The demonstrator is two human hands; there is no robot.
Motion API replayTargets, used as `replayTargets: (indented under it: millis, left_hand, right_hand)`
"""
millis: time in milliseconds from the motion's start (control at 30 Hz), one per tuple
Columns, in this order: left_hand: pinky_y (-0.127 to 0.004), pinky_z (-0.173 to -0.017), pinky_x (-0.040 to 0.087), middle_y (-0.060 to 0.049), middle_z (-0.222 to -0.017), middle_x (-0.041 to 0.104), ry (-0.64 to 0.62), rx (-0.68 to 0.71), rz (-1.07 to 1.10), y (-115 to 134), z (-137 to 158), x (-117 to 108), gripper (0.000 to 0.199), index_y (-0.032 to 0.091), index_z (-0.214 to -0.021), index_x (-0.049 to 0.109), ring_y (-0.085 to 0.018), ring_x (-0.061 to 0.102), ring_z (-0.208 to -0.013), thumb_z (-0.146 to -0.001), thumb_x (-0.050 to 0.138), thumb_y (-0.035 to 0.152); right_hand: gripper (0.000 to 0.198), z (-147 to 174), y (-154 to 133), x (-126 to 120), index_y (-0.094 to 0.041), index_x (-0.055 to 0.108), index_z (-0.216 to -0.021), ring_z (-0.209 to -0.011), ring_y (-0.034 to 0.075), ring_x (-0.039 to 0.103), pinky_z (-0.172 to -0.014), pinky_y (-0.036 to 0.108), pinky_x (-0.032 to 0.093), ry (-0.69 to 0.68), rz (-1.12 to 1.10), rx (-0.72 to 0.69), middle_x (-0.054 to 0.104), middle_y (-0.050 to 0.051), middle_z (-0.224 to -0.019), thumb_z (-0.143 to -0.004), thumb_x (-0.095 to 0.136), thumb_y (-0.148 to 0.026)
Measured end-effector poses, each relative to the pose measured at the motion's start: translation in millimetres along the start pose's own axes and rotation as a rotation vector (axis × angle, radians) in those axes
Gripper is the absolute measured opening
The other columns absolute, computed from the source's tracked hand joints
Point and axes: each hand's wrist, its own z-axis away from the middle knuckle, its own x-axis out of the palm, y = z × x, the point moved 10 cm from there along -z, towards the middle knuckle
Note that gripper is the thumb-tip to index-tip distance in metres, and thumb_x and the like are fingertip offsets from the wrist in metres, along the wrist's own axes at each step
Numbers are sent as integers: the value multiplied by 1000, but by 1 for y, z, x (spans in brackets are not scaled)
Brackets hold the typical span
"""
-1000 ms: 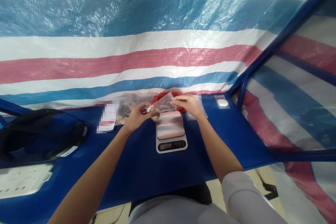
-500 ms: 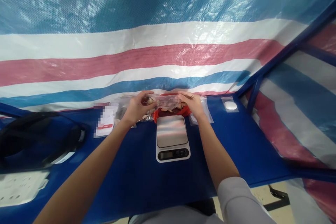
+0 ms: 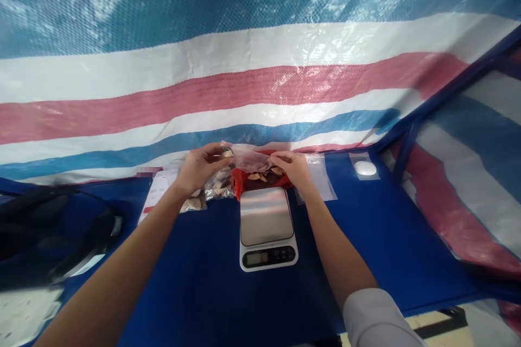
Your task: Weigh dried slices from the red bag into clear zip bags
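Note:
Between my two hands a clear plastic bag (image 3: 253, 160) is stretched, above a red bag (image 3: 240, 180) that holds several dried, light-brown slices (image 3: 260, 177). My left hand (image 3: 203, 167) pinches the bag's left edge, fingers closed. At the opposite edge, my right hand (image 3: 292, 167) grips it between thumb and fingers. Right in front of the red bag stands a white kitchen scale (image 3: 266, 222) with a bare metal plate and a small display. Filled clear bags of pale pieces (image 3: 220, 184) lie beside my left hand.
Flat clear bags (image 3: 321, 176) lie right of my right hand. A white mouse (image 3: 365, 168) rests on a small clear bag farther right. Left are a printed white paper (image 3: 157, 190), a black headset-like object (image 3: 81, 227) and a white panel (image 3: 28, 309). Striped sheeting (image 3: 228, 87) rises behind the blue table (image 3: 195, 282).
The view has shifted, so the scale appears lower and larger. My hands still hold the clear bag, spread slightly wider, and more of the slices and filled bags shows.

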Motion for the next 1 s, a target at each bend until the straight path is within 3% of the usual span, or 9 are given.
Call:
replayTargets:
  millis: [133, 267, 467, 633, 800, 1000]
  left_hand:
    - [-41, -88, 60, -7, -102, 77, -24, -1, -81, 4, -3, -3, 63, 20, -114, 74, -28, 72, -94, -68, 80, 62]
    - [-39, -91, 57, -7, -109, 78, -43, 40, -207, 12, -6, -4, 54, 23, -109, 77, -28, 71, -101, -79, 69, 66]
    - [-32, -77, 57, -6, -91, 78, 8, 124, -279, 24, -13, -6, 47, 22, -95, 79, -24, 72, -85, -85, 62, 65]
    - [-31, -79, 56, -4, -91, 78, 25, 149, -322, 34, -15, -2, 43, 24, -93, 79, -23, 72, -86, -86, 62, 63]
    - [-34, -83, 57, -6, -95, 79, 12, 143, -304, 27, -14, 3, 49, 22, -95, 78, -24, 72, -87, -83, 63, 66]
    - [-39, -90, 58, -11, -104, 78, 33, 78, -230, 10, -8, -3, 63, 18, -111, 74, -26, 72, -95, -74, 72, 69]
  right_hand:
    - [34, 0, 7, 6, -19, 77, -84, -69, 18, 69, -71, 34, 62, -4, -47, 35, 74, 2, -76, -65, 79, -47]
    - [32, 1, 8, 7, -19, 77, -84, -71, 18, 69, -71, 33, 63, 23, -64, 47, 74, 2, -77, -65, 79, -44]
    - [25, 1, 10, 8, -21, 77, -82, -76, 19, 70, -70, 31, 63, 44, -35, 47, 74, 2, -78, -68, 76, -42]
    - [23, 0, 11, 5, -23, 78, -82, -70, 18, 69, -68, 31, 63, 68, 23, 20, 74, 1, -77, -70, 74, -42]
    - [22, 0, 10, 4, -22, 78, -80, -66, 17, 67, -65, 30, 62, 52, 81, 16, 73, 1, -75, -71, 73, -42]
    - [23, -1, 13, 0, -21, 79, -81, -62, 17, 66, -62, 30, 62, 70, 89, 20, 73, 1, -72, -71, 75, -42]
